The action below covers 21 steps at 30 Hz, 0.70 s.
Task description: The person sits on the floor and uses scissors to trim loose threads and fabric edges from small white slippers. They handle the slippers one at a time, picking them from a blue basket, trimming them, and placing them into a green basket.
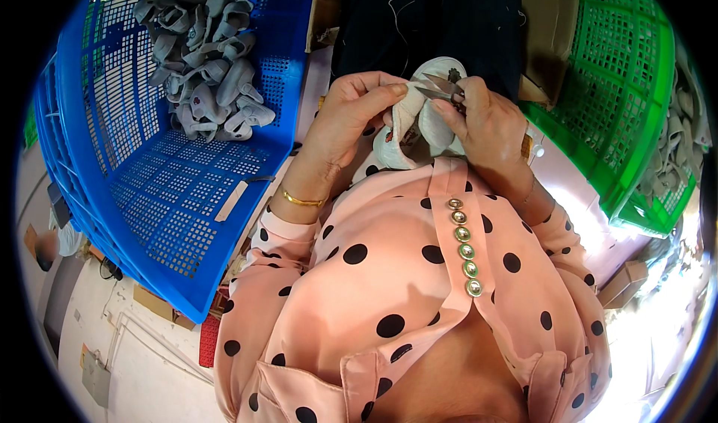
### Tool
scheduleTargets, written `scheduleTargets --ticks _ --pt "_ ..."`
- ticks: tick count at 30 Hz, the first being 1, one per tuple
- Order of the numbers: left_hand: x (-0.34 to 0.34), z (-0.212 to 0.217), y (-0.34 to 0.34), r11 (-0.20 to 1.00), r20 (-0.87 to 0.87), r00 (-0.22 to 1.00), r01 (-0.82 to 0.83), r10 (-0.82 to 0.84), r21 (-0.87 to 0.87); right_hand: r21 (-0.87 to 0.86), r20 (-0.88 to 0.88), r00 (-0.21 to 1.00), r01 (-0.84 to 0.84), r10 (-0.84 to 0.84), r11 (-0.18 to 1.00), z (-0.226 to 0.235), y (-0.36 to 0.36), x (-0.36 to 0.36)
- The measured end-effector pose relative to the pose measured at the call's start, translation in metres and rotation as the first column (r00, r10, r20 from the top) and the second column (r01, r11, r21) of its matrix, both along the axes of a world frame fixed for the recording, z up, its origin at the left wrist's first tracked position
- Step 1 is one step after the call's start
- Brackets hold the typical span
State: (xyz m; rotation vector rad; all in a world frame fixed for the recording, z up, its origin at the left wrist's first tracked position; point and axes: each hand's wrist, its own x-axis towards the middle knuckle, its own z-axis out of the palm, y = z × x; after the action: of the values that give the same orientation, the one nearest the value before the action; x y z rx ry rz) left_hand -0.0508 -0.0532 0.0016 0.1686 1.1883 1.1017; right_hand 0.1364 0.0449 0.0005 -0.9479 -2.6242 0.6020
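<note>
There is only one view. The camera sits on the person's head and looks straight down, very near the spotted pink shirt [389,273], which fills the lower middle. The hands [419,116] are close, just above the middle of the picture. A blue basket [172,198] lies at ten o'clock and a green basket [628,101] at two o'clock. The round lens bends straight edges near the rim, and the corners are dark.

Pale worktop [576,198]: blue crate [172,198] at 9 o'clock, green crate [621,101] at 2 o'clock, both holding grey pieces.
</note>
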Motion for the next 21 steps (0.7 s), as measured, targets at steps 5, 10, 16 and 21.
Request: scheduleTargets --ticks 5,10,16,21 --pt "0.002 -0.002 -0.002 1.000 0.003 1.000 -0.027 0.027 -0.009 -0.127 -0.006 1.000 0.014 -0.015 0.992 -0.005 -0.002 0.000" --pt "0.003 -0.004 -0.004 0.999 0.033 0.999 -0.040 0.040 -0.005 -0.183 0.073 0.997 0.002 0.012 0.983 -0.001 0.000 0.002" --pt "0.006 -0.003 -0.003 0.997 0.036 0.997 -0.071 0.071 -0.013 -0.059 0.117 0.992 -0.034 0.041 0.998 0.009 0.002 0.001" --pt "0.007 -0.002 -0.003 0.997 0.053 0.996 -0.077 0.076 0.015 -0.007 0.123 0.991 -0.045 0.045 0.999 0.013 0.002 -0.001"
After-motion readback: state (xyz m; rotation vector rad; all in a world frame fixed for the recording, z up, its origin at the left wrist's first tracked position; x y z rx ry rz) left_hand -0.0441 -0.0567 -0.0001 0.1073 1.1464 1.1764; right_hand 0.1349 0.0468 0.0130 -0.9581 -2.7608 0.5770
